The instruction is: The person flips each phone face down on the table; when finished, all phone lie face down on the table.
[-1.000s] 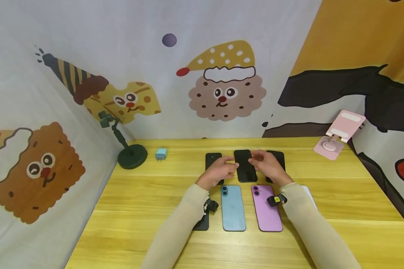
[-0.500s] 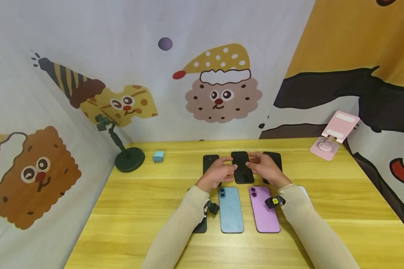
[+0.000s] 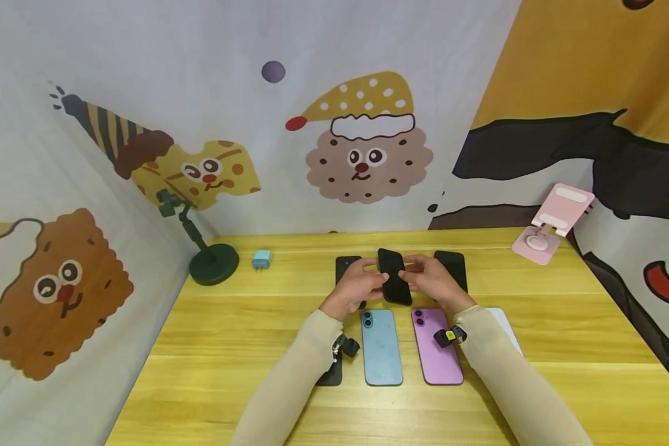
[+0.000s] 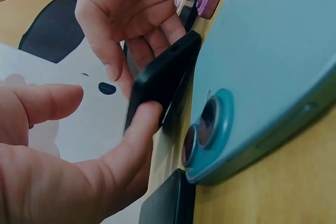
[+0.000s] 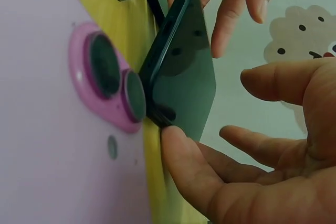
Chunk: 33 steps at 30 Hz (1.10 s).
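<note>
Black phone (image 3: 394,277) pinched by both hands, blue phone (image 3: 381,345) and purple phone (image 3: 437,347) just beneath.

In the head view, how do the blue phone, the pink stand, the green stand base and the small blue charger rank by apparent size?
1. blue phone, though nearness enlarges it
2. pink stand
3. green stand base, not clearly smaller than the pink stand
4. blue charger, plainly smallest
</note>
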Tool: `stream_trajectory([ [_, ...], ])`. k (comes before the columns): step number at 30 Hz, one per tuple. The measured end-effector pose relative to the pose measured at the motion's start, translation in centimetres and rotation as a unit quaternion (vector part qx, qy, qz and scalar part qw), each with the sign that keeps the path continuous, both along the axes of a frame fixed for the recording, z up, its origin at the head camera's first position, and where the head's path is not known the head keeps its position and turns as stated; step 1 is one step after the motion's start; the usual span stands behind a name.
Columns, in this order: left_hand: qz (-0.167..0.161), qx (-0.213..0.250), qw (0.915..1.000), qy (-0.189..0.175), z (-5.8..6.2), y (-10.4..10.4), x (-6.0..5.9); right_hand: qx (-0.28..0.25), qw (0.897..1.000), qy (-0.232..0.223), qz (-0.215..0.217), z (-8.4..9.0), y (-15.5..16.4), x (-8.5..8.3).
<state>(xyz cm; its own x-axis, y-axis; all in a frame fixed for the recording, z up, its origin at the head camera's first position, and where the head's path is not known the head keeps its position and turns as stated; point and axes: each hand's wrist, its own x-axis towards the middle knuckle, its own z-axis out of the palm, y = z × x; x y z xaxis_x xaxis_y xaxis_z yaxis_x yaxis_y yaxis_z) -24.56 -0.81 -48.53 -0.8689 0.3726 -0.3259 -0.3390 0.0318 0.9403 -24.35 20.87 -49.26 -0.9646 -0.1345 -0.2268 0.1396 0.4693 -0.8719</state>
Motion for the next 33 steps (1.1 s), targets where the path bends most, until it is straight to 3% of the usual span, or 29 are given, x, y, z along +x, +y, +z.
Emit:
stream_trajectory([
  [8,0.006,0.026,0.9997,0.001,-0.2,0.1,-0.1,-0.003,1.0,-0.003,0.027,0.5,-0.4,0.2],
  [15,0.011,0.057,0.9982,-0.013,0.2,0.7,-0.1,-0.04,0.998,-0.012,0.047,0.5,-0.6,-0.1],
  [33,-0.056,0.06,0.9965,-0.015,0.1,1.4,-0.2,-0.085,0.995,-0.03,0.051,1.1,-0.5,-0.2],
])
